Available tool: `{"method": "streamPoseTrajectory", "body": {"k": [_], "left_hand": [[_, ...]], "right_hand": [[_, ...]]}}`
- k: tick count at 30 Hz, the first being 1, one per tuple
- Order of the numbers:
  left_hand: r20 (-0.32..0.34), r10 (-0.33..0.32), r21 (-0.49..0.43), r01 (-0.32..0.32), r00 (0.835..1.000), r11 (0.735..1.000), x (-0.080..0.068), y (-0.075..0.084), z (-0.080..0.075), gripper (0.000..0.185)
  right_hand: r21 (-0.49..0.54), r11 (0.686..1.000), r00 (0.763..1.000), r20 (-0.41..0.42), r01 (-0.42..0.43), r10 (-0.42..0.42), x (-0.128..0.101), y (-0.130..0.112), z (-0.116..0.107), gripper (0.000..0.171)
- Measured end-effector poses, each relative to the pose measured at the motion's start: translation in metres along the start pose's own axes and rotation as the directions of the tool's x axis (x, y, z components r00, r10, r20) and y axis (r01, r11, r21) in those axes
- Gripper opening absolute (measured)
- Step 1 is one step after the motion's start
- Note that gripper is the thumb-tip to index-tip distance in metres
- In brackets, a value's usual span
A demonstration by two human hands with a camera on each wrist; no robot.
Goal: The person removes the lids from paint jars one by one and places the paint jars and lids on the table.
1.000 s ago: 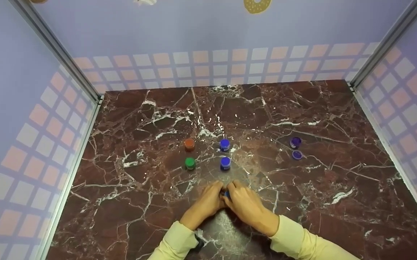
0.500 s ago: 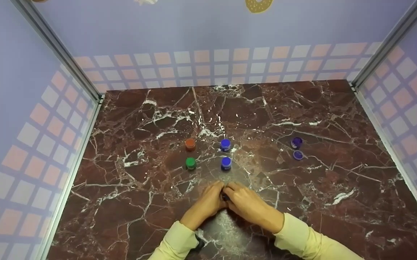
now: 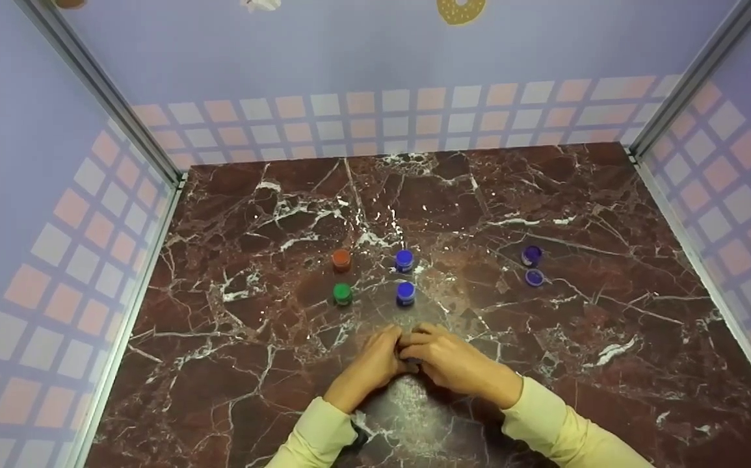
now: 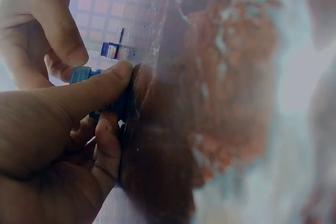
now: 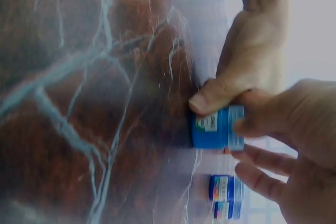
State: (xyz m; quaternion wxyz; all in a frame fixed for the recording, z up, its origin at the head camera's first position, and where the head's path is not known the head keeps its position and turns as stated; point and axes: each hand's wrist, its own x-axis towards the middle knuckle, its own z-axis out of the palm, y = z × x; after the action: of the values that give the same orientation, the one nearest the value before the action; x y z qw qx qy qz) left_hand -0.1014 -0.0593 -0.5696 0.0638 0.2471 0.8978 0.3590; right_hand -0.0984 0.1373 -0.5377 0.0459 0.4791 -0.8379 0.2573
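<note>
Lilac walls box in a marbled table (image 3: 577, 357), and at its near middle, towards six o'clock on my head view, I find the light-blue jar (image 5: 207, 139) between the person's two hands. On the right wrist feed it lies sideways to the picture, its ribbed lid (image 5: 235, 144) at three o'clock; the white label (image 5: 210, 123) carries print too small for me to read. The left hand (image 3: 375, 357) grips the body, thumb pressed along it, while the fingers of the right hand (image 3: 443, 361) pinch the lid. From there, at twelve o'clock, I count a front blue jar (image 3: 406, 294) and a rear blue jar (image 3: 404, 260), both labelled, with lettering I cannot make out. At eleven stands the orange jar (image 3: 341, 260), and nearer, between ten and eleven, the green jar (image 3: 342, 294). Well off at two o'clock sits an uncapped purple jar (image 3: 532, 255), a purple lid (image 3: 534, 278) just beside it. White veins run all through the table's dark red-brown. Pink and white squares band the back wall (image 3: 375, 62), grey metal posts (image 3: 694, 75) rise at its corners towards ten and two, and a printed doughnut (image 3: 461, 13) shows near twelve.
</note>
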Motion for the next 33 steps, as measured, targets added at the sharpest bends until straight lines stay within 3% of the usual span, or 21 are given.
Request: {"method": "streamPoseTrajectory", "body": {"k": [6,11,13,16,20,26,33], "left_hand": [[0.005,-0.007,-0.018,0.007,1.000,1.000,-0.001,0.000,-0.002,0.040],[0.004,-0.013,-0.028,0.013,1.000,1.000,0.000,0.000,-0.002,0.041],[0.000,-0.014,-0.021,0.014,1.000,1.000,0.000,0.000,0.000,0.042],[-0.009,-0.008,-0.014,0.008,1.000,1.000,0.000,0.000,0.000,0.042],[-0.003,-0.016,-0.007,0.016,1.000,1.000,0.000,0.001,0.000,0.041],[-0.026,0.009,0.008,-0.008,1.000,1.000,-0.001,0.000,0.002,0.037],[-0.062,0.058,0.024,-0.057,0.996,0.998,-0.003,0.000,0.003,0.027]], "right_hand": [[0.107,0.981,0.982,-0.082,-0.159,0.168,-0.004,0.002,-0.005,0.029],[0.221,0.916,0.902,-0.206,-0.334,0.379,-0.004,0.001,-0.005,0.016],[0.246,0.893,0.871,-0.235,-0.377,0.432,-0.004,0.000,-0.003,0.013],[0.228,0.878,0.844,-0.256,-0.421,0.471,-0.002,-0.003,-0.001,0.015],[0.122,0.884,0.838,-0.280,-0.452,0.467,0.003,-0.011,0.004,0.019],[-0.089,0.876,0.853,-0.292,-0.474,0.432,0.008,-0.024,0.015,0.027],[-0.188,0.857,0.865,-0.265,-0.479,0.425,0.011,-0.034,0.022,0.031]]}}
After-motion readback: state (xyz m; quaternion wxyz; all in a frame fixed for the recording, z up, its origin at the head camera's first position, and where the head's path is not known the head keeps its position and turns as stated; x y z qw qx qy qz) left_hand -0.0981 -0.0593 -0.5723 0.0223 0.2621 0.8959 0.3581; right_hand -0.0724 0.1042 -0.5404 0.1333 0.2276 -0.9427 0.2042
